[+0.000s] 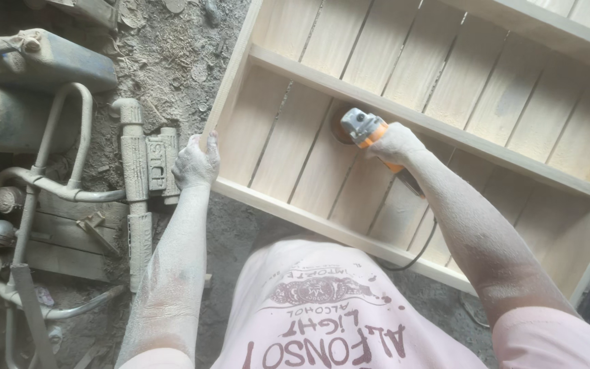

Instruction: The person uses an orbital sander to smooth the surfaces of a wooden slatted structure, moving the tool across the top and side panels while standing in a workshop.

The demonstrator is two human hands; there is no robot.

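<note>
The grey-and-orange handheld angle grinder (365,128) sat with its disc down on the pale slatted back panel of the shallow unfinished wooden cabinet frame (404,48), in the bay between the near rail and the long cross rail, close under that cross rail. Your right hand (396,143) was closed fully round the orange body, fingers wrapped, wrist bent inward; the black power cord (419,249) trailed back under your forearm and across the near rail toward your lap. Your left hand (196,162) was clamped over the corner of the cabinet's left side wall, fingers curled on the top edge, steadying the frame. Risks as I judged them: you ran the tool one-handed, so a catch of the disc in a gap between slats or against the cross rail could have kicked it sideways and gouged the wood or twisted it out of your grip. The cord lay near the working line and could have snagged on the rail edge or been drawn toward the disc. Both arms were coated in fine dust, which suggested a slippery hold, and I could see no glove on either hand. The cabinet rested on a dusty floor with only your hand holding it, so it could have shifted under pressure. Off to your left lay dust-caked bent metal tubing (56,137) and a grey plastic jerrycan (42,58), well apart from the work but easy to trip over.
</note>
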